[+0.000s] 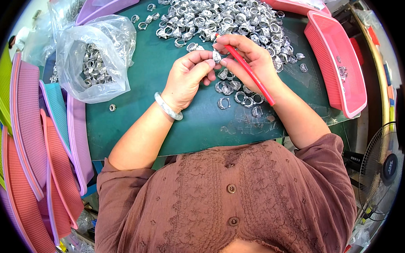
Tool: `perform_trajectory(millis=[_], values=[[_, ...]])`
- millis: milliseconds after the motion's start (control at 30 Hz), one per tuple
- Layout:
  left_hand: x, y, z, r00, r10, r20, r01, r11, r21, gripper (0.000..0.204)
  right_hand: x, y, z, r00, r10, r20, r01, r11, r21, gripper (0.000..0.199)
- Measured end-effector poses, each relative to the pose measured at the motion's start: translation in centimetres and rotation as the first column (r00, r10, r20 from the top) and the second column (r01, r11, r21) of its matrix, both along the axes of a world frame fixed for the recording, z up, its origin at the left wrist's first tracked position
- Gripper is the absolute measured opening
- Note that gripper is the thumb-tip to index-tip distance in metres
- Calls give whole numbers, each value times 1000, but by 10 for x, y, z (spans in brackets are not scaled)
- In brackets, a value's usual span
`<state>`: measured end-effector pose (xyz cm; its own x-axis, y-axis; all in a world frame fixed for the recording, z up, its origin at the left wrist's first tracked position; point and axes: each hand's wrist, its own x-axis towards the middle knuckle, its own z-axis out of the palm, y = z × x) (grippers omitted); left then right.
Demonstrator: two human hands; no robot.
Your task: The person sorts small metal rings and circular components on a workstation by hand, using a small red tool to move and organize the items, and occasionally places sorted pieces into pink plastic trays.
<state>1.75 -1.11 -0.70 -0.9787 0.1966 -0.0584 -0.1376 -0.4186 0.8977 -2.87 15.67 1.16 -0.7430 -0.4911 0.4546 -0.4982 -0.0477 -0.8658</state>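
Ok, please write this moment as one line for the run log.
left hand: holds small metal ring | right hand: holds red stick, tip at ring | ring pile behind on green mat

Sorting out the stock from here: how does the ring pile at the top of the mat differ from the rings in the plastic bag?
The ring pile lies loose and spread wide across the green mat, just beyond both hands; the bagged rings sit bunched inside a clear plastic bag off to the left, untouched. The pile looks far larger. Both are small silvery metal rings.

Bare green mat (135, 124) lies open between plastic bag (95, 56) and the ring heap (221, 14)
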Motion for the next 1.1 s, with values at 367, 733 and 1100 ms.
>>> perform_trajectory(millis=[367, 733, 1100], values=[[1, 3, 2, 998, 61, -15, -62, 995, -73, 10, -1, 1, 0, 999, 16, -48, -15, 1000, 15, 36], [1, 2, -1, 997, 74, -19, -75, 995, -64, 12, -1, 2, 0, 997, 14, -70, -13, 1000, 18, 33], [2, 2, -2, 996, 86, -23, -87, 994, -72, 13, 0, 2, 1, 998, 15, -69, -14, 1000, 19, 32]])
